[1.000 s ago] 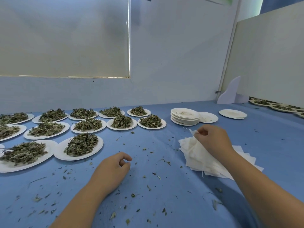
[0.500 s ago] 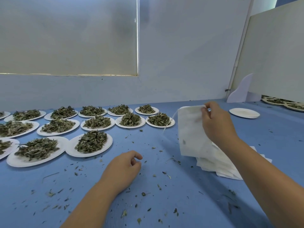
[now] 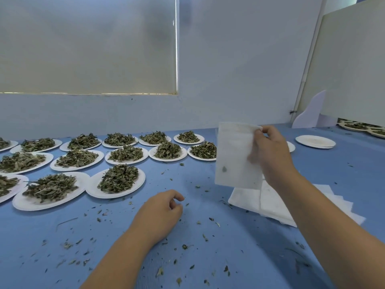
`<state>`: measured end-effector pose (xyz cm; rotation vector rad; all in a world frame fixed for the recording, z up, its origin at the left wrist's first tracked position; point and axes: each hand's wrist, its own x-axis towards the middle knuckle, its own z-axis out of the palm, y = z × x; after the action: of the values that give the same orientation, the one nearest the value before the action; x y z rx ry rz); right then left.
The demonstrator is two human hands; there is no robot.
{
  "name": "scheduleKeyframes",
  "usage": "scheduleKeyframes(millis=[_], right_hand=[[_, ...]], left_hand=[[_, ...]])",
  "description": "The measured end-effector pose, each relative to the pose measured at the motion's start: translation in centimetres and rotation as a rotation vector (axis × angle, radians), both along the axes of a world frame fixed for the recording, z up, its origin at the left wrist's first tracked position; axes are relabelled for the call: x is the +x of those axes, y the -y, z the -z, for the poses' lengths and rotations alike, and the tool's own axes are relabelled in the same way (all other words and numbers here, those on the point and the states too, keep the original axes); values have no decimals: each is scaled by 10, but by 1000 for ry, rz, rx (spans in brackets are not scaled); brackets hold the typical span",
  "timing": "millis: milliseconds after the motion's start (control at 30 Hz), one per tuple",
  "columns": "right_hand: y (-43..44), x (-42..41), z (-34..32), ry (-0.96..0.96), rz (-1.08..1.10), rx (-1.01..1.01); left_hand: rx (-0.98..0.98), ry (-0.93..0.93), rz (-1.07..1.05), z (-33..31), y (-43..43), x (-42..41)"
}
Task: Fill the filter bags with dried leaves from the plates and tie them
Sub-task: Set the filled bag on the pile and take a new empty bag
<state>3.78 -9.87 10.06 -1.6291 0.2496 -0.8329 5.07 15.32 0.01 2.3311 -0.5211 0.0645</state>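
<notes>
Holds one filter bag (image 3: 235, 155) clear of the worktop (image 3: 229, 257), pinched at its top edge in the right hand (image 3: 270, 155).

Lets the bag hang upright, long axis vertical, mouth edge on top in the pinch of thumb and fingertips, lower edge above the stack of spare filter bags (image 3: 277, 205); cannot tell whether touching it. Shows flat and unfilled, with only a small dark speck low on the cloth. Rests the left hand (image 3: 160, 213) on the worktop, lower and to the left of the bag, fingers loosely curled around nothing. Places that hand between the bag and the nearest plate (image 3: 98, 192) of dried leaves (image 3: 118, 178), so probably the nearer one for scooping. Needs, by judgement, the mouth spread open first, then leaves brought rightward and up from the plate, or the bag carried left to it.
</notes>
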Motion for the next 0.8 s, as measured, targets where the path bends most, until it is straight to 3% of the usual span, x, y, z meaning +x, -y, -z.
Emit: scheduleKeyframes(millis=[133, 267, 500, 800], right_hand=[[-39, 18, 7, -78, -188, 79], [-68, 36, 35, -261, -253, -26], [-79, 39, 84, -471, -290, -143], [-82, 36, 85, -421, -387, -269]], left_hand=[[-108, 11, -160, -8, -4, 1], [-198, 9, -384, -18, -20, 4], [-168, 18, -716, -19, -59, 15], [-682, -325, -908, -15, -99, 35]])
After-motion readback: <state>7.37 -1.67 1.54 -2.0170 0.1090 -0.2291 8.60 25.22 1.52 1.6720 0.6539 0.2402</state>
